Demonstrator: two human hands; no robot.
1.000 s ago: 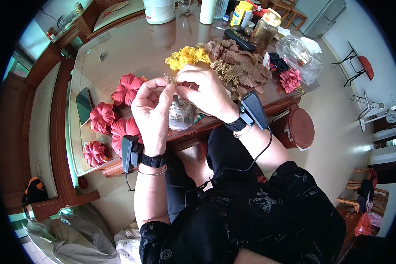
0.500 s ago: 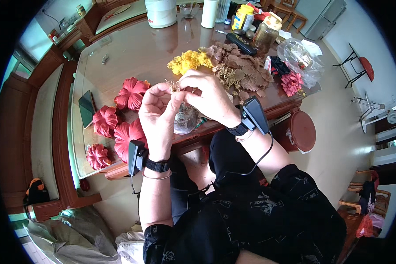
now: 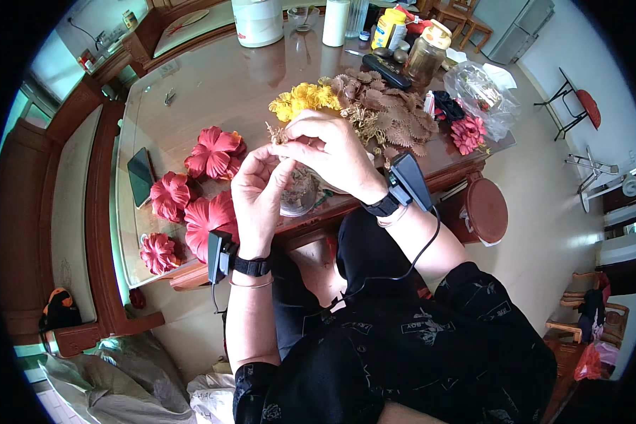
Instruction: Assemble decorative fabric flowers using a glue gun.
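My right hand point(image 3: 336, 152) pinches a small tan frilly piece point(image 3: 276, 133) above a grey mottled vessel point(image 3: 298, 198). My left hand point(image 3: 260, 194) has curled fingers just beneath the piece, meeting the right fingertips; part of what they grip is hidden. Large red artificial flowers point(image 3: 212, 152) lie left of my hands. A yellow flower cluster point(image 3: 297, 102) is behind them, beside serrated brown leaf shapes point(image 3: 403, 116) and tan frilly bits point(image 3: 367, 127).
At the back of the glass-topped table point(image 3: 191, 78) stand a white bucket point(image 3: 256, 21), jars point(image 3: 422, 60) and a dark case point(image 3: 386, 71). A phone point(image 3: 140, 177) lies at left. A pink flower point(image 3: 468, 134) and plastic bag point(image 3: 480, 92) are right, a lidded brown bin point(image 3: 486, 208) below.
My left hand has slid a little down and rightward, its fingertips now lower beneath the tan piece. My right hand stays pinched near it. The view has shifted slightly.
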